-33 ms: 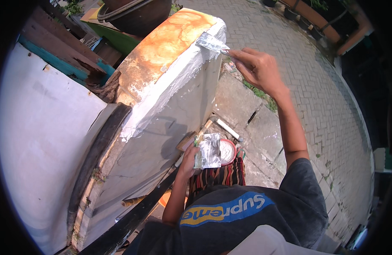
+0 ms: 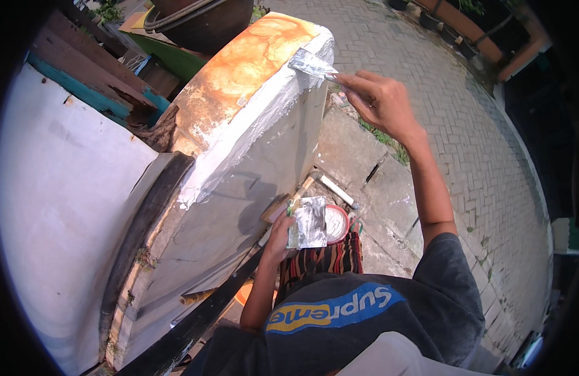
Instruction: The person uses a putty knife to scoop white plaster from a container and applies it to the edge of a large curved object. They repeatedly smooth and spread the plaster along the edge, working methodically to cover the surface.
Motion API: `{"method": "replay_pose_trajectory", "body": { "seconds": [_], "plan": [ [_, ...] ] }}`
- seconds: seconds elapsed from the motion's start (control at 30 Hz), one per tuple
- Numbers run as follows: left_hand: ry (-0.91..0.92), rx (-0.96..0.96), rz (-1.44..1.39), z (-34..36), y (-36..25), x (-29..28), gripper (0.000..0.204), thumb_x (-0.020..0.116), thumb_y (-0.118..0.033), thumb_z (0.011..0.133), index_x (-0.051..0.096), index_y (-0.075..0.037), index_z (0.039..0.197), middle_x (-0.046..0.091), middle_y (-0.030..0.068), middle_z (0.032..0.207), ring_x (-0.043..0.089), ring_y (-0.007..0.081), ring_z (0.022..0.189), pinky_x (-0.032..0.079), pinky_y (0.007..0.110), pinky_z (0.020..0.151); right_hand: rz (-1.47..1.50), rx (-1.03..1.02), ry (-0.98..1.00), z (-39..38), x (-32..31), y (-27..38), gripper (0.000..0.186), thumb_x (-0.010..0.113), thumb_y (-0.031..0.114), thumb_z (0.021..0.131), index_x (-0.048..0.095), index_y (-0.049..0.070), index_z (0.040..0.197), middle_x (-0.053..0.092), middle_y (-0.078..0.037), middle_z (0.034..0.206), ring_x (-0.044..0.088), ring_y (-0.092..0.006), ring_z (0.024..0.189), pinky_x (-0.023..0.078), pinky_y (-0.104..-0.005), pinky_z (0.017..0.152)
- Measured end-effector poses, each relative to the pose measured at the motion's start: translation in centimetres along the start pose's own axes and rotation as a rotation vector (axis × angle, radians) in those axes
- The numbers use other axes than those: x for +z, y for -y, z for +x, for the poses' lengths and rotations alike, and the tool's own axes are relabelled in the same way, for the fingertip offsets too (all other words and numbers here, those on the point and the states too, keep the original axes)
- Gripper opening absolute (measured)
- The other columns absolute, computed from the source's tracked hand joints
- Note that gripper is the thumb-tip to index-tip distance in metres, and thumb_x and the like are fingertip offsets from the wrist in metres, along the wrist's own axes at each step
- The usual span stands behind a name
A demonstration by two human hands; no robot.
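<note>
My right hand (image 2: 384,105) is closed round the handle of a putty knife (image 2: 310,64). The knife's wide, white-smeared blade lies against the far upper corner of a low wall (image 2: 289,144). A rough band of white putty (image 2: 242,131) runs along that wall's top edge, beside its orange-stained top (image 2: 252,59). Lower down, my left hand (image 2: 277,239) grips a flat rectangular plate (image 2: 309,220) streaked with white and grey putty; some of its fingers are hidden beneath. Just right of the plate stands a red-rimmed tub (image 2: 346,220) of white putty.
A dark pole (image 2: 195,326) slants up from the lower left near my left forearm. White pipe (image 2: 336,190) lies on the concrete slabs (image 2: 346,141) by the wall's foot. A big dark pot (image 2: 205,28) stands behind the wall. Paving (image 2: 452,125) stretches away to the right.
The putty knife's blade has shifted very slightly left along the wall's edge with my right hand. My left hand and the plate have not visibly moved.
</note>
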State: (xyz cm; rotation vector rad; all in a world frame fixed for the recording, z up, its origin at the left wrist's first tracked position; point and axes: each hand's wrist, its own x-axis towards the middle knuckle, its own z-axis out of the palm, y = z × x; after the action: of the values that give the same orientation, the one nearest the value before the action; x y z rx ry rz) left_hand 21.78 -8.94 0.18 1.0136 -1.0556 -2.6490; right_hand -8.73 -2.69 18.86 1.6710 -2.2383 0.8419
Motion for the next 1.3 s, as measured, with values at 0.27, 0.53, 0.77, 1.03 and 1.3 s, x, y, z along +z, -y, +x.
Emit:
{"method": "replay_pose_trajectory", "body": {
  "seconds": [0.27, 0.53, 0.77, 1.03, 1.3],
  "plan": [
    [0.005, 0.016, 0.021, 0.3, -0.4, 0.4, 0.038, 0.041, -0.010, 0.089, 0.047, 0.000, 0.125, 0.059, 0.0072, 0.107, 0.059, 0.0128, 0.094, 0.047, 0.027, 0.084, -0.027, 0.114, -0.071, 0.1, -0.1, -2.8, 0.033, 0.061, 0.011, 0.080, 0.065, 0.019, 0.112, 0.064, -0.007, 0.082, 0.061, -0.0251, 0.065, 0.048, -0.0353, 0.058],
    [0.021, 0.018, -0.005, 0.9, -0.2, 0.1, 0.037, 0.041, -0.010, 0.089, 0.047, 0.000, 0.124, 0.059, 0.0071, 0.107, 0.060, 0.0122, 0.091, 0.048, 0.027, 0.081, 0.048, -0.102, -0.061, -0.5, 1.4, -0.5, 0.035, 0.063, 0.010, 0.079, 0.065, 0.021, 0.112, 0.060, -0.005, 0.075, 0.058, -0.0235, 0.059, 0.046, -0.0340, 0.053],
    [0.007, 0.006, -0.004, 0.7, 0.0, 0.1, 0.036, 0.041, -0.009, 0.089, 0.048, 0.000, 0.123, 0.059, 0.0077, 0.108, 0.060, 0.0125, 0.092, 0.048, 0.027, 0.081, -0.039, -0.035, -0.159, -0.2, 1.7, -3.6, 0.037, 0.064, 0.010, 0.078, 0.064, 0.020, 0.114, 0.061, -0.004, 0.076, 0.058, -0.0210, 0.057, 0.046, -0.0319, 0.051],
    [0.020, 0.025, -0.017, 0.7, -0.3, 0.8, 0.038, 0.039, -0.009, 0.089, 0.046, 0.000, 0.124, 0.058, 0.0084, 0.108, 0.060, 0.0138, 0.094, 0.048, 0.028, 0.084, -0.031, -0.259, -0.246, -1.2, 3.3, -1.1, 0.048, 0.066, 0.008, 0.076, 0.059, 0.020, 0.122, 0.060, -0.003, 0.077, 0.056, -0.0172, 0.061, 0.045, -0.0311, 0.051],
    [-0.048, -0.054, 0.064, 0.3, -0.1, 0.8, 0.042, 0.038, -0.008, 0.088, 0.044, 0.000, 0.129, 0.058, 0.0099, 0.113, 0.059, 0.0155, 0.099, 0.048, 0.030, 0.087, 0.288, -0.179, -0.371, -4.1, 12.9, -0.8, 0.059, 0.065, -0.006, 0.070, 0.058, 0.015, 0.124, 0.048, -0.012, 0.103, 0.054, -0.0172, 0.065, 0.048, -0.0308, 0.060]
  ]
}}
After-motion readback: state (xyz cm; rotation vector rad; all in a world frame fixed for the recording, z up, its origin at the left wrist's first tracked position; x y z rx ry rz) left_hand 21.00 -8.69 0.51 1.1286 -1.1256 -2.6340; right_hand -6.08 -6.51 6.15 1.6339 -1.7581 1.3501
